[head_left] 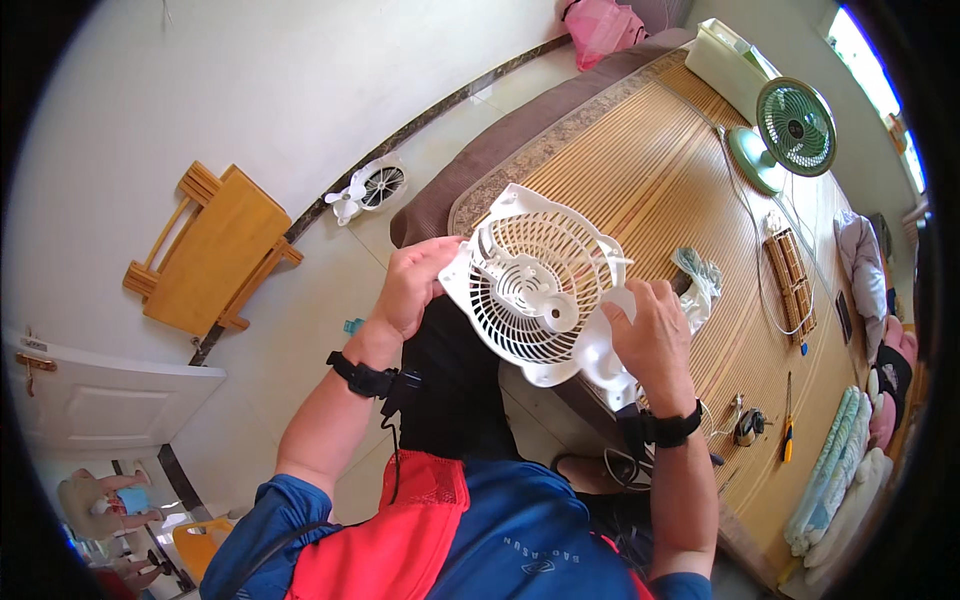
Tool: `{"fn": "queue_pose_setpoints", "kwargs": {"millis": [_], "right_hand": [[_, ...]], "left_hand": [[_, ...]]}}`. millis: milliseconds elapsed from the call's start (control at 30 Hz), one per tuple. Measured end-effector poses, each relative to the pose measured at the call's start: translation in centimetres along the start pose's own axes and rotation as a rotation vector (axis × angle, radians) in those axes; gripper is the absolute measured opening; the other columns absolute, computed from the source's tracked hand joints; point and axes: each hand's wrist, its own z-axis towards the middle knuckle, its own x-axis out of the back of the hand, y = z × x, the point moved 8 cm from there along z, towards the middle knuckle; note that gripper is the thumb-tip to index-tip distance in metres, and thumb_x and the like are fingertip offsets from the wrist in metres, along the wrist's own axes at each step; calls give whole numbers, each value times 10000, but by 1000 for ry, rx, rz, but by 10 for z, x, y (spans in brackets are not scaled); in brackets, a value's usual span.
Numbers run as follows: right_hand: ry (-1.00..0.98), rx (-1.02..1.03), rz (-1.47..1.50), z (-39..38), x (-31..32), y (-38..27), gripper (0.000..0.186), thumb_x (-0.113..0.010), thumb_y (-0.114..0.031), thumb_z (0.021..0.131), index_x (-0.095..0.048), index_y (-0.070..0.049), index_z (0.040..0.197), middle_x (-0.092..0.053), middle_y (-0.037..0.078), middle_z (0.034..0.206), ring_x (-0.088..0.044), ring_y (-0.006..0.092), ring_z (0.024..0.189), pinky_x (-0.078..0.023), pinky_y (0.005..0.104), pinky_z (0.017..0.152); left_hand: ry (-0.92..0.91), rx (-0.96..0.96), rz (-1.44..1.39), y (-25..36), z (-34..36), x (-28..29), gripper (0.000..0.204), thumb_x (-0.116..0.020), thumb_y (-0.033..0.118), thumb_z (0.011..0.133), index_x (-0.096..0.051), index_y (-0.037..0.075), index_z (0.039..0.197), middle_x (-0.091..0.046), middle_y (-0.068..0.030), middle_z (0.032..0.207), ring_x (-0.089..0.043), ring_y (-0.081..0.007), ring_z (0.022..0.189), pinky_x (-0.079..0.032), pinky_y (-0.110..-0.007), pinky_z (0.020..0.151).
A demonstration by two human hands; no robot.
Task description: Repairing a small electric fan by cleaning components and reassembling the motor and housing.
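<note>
A white plastic fan housing (530, 285), with a round slatted grille and a hub in its middle, is held up over my lap, tilted. My left hand (415, 285) is closed on its left edge, thumb and fingers pinching the rim. On the opposite side my right hand (650, 330) grips the housing by its smooth rounded end, some fingers hidden behind it. Just past my right hand a clear plastic bag (700, 285) lies on the slatted mat. Nearer to me on the mat are a small motor-like part (748, 427) and a yellow-handled screwdriver (789, 420).
A bamboo mat (630, 180) covers the bed. On it stand a green fan (795, 125) and a pale bin (730, 65); folded cloths (830, 480) lie at right. White fan parts (380, 187) and a wooden folding table (215, 250) are on the left. Another person (110, 500) is beyond the door (110, 400).
</note>
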Motion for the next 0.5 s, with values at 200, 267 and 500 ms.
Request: {"fn": "queue_pose_setpoints", "kwargs": {"millis": [200, 267, 500], "right_hand": [[113, 86, -95, 15, -9, -10, 399, -857, -350, 978, -796, -54, 1237, -764, 135, 1163, -697, 380, 1120, -497, 509, 1027], [-52, -31, -36, 20, -23, -3, 337, -828, -341, 1006, -784, -51, 1171, -760, 131, 1115, -698, 364, 1104, -467, 511, 1008], [42, -48, -78, 21, -18, 0, 283, -762, -317, 1064, -729, -36, 1052, -755, 149, 1089, -701, 368, 1103, -436, 518, 1005]], "left_hand": [[-150, -14, 386, -11, 26, 24, 478, -697, -44, 1093, -672, -49, 1571, -796, -98, 1413, -755, -106, 1167, -640, -316, 978], [-299, -38, 389, -17, 25, 8, 456, -775, 42, 1097, -707, -7, 1545, -809, -62, 1390, -747, -113, 1188, -618, -324, 1038], [-348, -485, 1022, 8, 20, -8, 191, -826, 83, 1051, -838, 34, 1235, -823, -104, 1095, -790, -198, 995, -627, -354, 904]]}}
